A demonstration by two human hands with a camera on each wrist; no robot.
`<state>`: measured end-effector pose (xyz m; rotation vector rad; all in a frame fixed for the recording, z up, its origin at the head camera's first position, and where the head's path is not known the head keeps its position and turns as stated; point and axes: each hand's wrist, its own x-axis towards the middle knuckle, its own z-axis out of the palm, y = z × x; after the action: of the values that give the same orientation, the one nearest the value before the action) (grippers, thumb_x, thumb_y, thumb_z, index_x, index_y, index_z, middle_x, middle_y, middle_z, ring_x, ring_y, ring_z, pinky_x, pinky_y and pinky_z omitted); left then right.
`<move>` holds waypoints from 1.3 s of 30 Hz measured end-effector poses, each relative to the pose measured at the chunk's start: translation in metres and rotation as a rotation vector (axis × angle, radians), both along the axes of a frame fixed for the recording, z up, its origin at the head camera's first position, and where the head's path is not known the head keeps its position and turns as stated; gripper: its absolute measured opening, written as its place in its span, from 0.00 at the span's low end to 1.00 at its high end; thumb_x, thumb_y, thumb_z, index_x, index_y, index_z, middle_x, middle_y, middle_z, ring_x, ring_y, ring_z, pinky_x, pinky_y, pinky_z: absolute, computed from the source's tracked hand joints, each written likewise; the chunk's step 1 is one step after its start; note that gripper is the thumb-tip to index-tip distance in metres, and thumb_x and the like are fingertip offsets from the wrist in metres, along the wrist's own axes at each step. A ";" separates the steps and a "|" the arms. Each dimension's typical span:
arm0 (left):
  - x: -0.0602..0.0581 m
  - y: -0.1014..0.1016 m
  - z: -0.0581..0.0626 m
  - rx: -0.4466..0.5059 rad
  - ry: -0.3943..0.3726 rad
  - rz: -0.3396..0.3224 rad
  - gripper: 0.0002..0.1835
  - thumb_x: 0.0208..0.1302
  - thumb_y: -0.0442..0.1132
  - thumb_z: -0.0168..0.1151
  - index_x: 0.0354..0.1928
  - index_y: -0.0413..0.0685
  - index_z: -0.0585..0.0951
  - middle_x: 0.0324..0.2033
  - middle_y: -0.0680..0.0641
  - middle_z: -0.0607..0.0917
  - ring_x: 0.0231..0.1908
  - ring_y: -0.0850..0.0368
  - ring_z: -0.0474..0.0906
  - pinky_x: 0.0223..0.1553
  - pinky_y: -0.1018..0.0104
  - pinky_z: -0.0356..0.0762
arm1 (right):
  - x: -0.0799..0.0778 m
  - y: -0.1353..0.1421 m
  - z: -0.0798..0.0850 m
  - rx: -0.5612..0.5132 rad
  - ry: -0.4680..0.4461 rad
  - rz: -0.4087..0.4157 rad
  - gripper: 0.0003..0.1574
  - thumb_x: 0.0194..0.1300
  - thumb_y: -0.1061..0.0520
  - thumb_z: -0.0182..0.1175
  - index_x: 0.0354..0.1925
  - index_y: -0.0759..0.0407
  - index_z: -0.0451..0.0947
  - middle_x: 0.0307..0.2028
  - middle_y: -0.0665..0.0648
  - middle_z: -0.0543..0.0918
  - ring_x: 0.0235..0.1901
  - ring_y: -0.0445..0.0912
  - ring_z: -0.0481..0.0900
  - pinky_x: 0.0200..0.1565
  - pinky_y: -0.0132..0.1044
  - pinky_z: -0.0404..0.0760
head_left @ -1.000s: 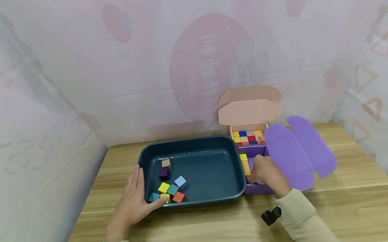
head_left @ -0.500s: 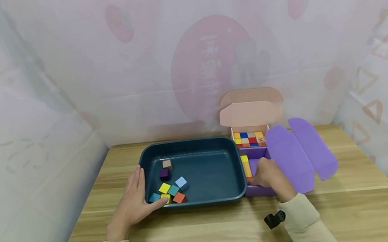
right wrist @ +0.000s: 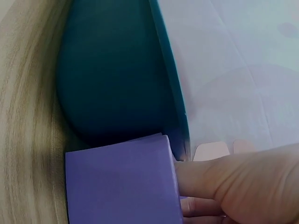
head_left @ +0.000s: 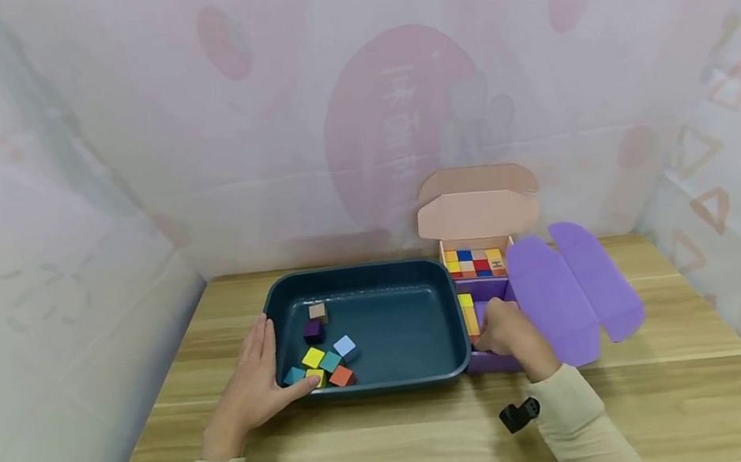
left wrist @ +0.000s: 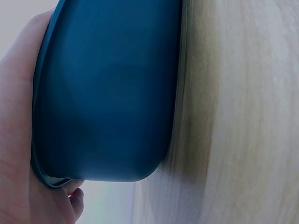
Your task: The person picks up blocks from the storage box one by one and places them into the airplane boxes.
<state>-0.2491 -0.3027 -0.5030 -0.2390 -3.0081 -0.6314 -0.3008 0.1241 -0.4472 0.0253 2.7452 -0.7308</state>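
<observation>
My left hand [head_left: 249,381] lies along the left end of a dark teal tray [head_left: 400,380], fingers on its outer side and thumb over the near rim. Close to the thumb, several coloured cubes lie in the tray, among them a yellow cube [head_left: 314,358], an orange-red cube [head_left: 342,376] and a purple cube [head_left: 313,331]. My right hand [head_left: 505,326] reaches down into an open purple box [head_left: 494,362], its curled fingers pinching an orange block [head_left: 475,339] at the box's left side. The purple wall hides the fingertips in the right wrist view.
Behind the purple box stands a pink box [head_left: 479,215] with its lid up, packed with coloured blocks [head_left: 474,263]. Yellow blocks [head_left: 469,314] line the purple box's left side. Its purple lid [head_left: 555,291] spreads right over the wooden table [head_left: 389,452].
My right hand stays inside the purple box, its fingers shifting only slightly around the orange block. The left hand, the tray and its cubes keep their places.
</observation>
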 end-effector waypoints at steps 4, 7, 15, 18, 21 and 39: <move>0.000 0.000 0.002 -0.006 -0.002 -0.002 0.73 0.56 0.78 0.65 0.84 0.35 0.43 0.86 0.35 0.40 0.84 0.32 0.40 0.80 0.27 0.48 | 0.001 0.000 0.005 0.009 0.004 0.006 0.12 0.61 0.61 0.76 0.22 0.63 0.86 0.20 0.54 0.82 0.24 0.48 0.79 0.27 0.34 0.76; -0.001 0.000 0.001 -0.013 -0.004 -0.007 0.73 0.57 0.79 0.65 0.84 0.35 0.43 0.86 0.35 0.40 0.84 0.32 0.39 0.80 0.28 0.48 | 0.001 0.001 0.010 0.013 0.030 0.010 0.12 0.61 0.60 0.76 0.24 0.63 0.88 0.19 0.54 0.81 0.24 0.48 0.78 0.25 0.34 0.75; 0.000 0.001 -0.001 -0.007 0.002 -0.007 0.73 0.56 0.79 0.65 0.84 0.35 0.44 0.86 0.36 0.41 0.84 0.33 0.40 0.80 0.28 0.48 | -0.001 -0.009 0.039 -0.001 0.213 0.079 0.12 0.61 0.57 0.78 0.31 0.67 0.88 0.24 0.59 0.84 0.23 0.48 0.79 0.25 0.35 0.81; 0.000 0.001 -0.001 -0.007 0.003 -0.005 0.73 0.56 0.79 0.65 0.84 0.35 0.44 0.86 0.36 0.41 0.85 0.33 0.39 0.80 0.29 0.47 | -0.003 -0.018 0.051 -0.012 0.239 0.148 0.17 0.62 0.58 0.77 0.43 0.71 0.88 0.40 0.66 0.90 0.32 0.50 0.85 0.37 0.44 0.92; 0.000 0.001 -0.002 -0.005 0.001 0.000 0.73 0.56 0.79 0.65 0.84 0.35 0.44 0.86 0.36 0.40 0.85 0.33 0.39 0.80 0.29 0.47 | -0.006 -0.030 0.062 -0.037 0.258 0.269 0.22 0.64 0.58 0.76 0.52 0.71 0.86 0.48 0.67 0.89 0.40 0.52 0.87 0.47 0.48 0.92; 0.000 0.005 -0.004 -0.006 0.002 -0.006 0.73 0.56 0.79 0.64 0.84 0.34 0.44 0.86 0.36 0.41 0.84 0.33 0.41 0.81 0.30 0.48 | -0.041 -0.115 0.085 0.099 0.268 0.819 0.19 0.68 0.58 0.73 0.56 0.62 0.85 0.50 0.58 0.90 0.51 0.49 0.86 0.57 0.41 0.88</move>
<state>-0.2490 -0.2978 -0.5073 -0.2491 -3.0094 -0.6217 -0.3415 0.0091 -0.3623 -1.1646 2.6478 -0.3721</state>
